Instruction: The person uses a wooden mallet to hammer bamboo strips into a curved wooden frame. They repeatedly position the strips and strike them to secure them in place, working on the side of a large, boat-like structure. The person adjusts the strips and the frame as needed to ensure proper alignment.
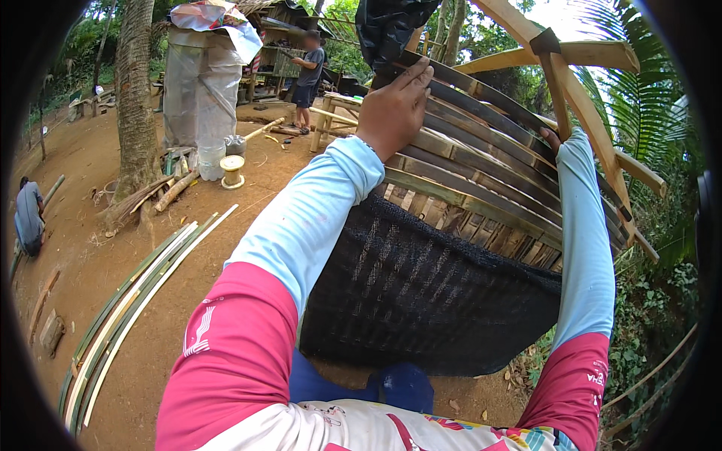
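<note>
Both my arms reach up to a slatted bamboo frame in front of me. My left hand [395, 105] is closed over the left part of a dark bamboo slat [481, 93], just below a bunch of black plastic [387, 30]. Farther right, my right hand [553, 140] grips the slats' right side; my sleeve hides much of it. More split bamboo slats [474, 159] run roughly parallel beneath, with gaps between them. Black mesh netting [429, 293] hangs below the lowest slat, over the woven bamboo wall [466, 219].
Crossed wooden beams [583, 98] rise at the upper right. Long bamboo strips [139, 308] lie on the dirt at left. A tree trunk [134, 98], a plastic-wrapped stand [199, 90] and a spool [232, 172] are beyond. One person [307, 75] stands far off; another [30, 218] crouches left.
</note>
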A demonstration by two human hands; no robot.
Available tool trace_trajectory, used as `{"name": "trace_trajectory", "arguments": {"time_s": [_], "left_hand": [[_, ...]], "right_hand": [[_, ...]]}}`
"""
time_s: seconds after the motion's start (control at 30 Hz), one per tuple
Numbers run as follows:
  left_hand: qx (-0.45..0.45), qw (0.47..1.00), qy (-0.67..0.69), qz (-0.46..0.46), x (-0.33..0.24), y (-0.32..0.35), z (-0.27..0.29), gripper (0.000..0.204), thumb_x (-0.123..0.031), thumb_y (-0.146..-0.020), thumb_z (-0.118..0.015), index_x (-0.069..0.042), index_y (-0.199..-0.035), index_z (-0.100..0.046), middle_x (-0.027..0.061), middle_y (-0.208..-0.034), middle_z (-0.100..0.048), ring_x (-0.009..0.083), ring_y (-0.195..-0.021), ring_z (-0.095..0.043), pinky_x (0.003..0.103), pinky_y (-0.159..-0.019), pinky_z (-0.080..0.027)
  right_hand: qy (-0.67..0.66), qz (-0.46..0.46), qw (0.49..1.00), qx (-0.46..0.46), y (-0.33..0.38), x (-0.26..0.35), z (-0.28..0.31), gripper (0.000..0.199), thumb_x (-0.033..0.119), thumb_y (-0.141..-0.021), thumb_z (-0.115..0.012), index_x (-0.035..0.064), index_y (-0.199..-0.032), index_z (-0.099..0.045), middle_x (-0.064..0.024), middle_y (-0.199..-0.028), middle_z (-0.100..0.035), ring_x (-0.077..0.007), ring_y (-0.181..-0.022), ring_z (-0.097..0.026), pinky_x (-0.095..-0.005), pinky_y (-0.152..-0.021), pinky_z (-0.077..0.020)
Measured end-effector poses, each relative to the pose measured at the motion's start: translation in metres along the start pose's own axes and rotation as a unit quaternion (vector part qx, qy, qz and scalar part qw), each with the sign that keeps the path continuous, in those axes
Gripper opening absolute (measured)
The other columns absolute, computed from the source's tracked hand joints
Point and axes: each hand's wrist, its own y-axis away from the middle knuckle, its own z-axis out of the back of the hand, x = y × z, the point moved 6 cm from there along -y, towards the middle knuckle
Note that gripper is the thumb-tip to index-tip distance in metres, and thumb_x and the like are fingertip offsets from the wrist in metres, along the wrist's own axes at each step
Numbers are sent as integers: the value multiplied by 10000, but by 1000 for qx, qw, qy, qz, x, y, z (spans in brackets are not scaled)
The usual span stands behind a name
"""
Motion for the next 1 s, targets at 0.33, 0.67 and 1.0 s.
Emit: {"name": "trace_trajectory", "arguments": {"time_s": [0.33,0.67,1.0], "left_hand": [[60,985,-102,-124,-65,-39,-58,360,-343,-924,-606,-126,-1207,-659,30,-1238,-655,224,-840,-713,345,-682,-572],[134,978,-147,-66,-61,-47,-86,444,-513,-885,-611,-201,-1192,-686,18,-970,-685,210,-836,-701,367,-693,-562],[104,984,-131,-53,-60,-46,-84,439,-520,-857,-644,-216,-1169,-702,-2,-987,-692,218,-828,-703,370,-681,-566]], "right_hand": [[-72,22,996,44,-1,5,10,726,611,-692,-804,-12,-1046,-690,-177,-865,-699,-310,-822,-677,-436,-772,-495],[-129,63,990,-10,7,16,14,604,273,-717,-858,50,-1234,-641,-159,-956,-702,-231,-875,-655,-363,-792,-492],[9,123,992,9,-18,8,3,706,656,-734,-747,-15,-936,-651,-123,-711,-648,-233,-642,-614,-406,-608,-472]]}}
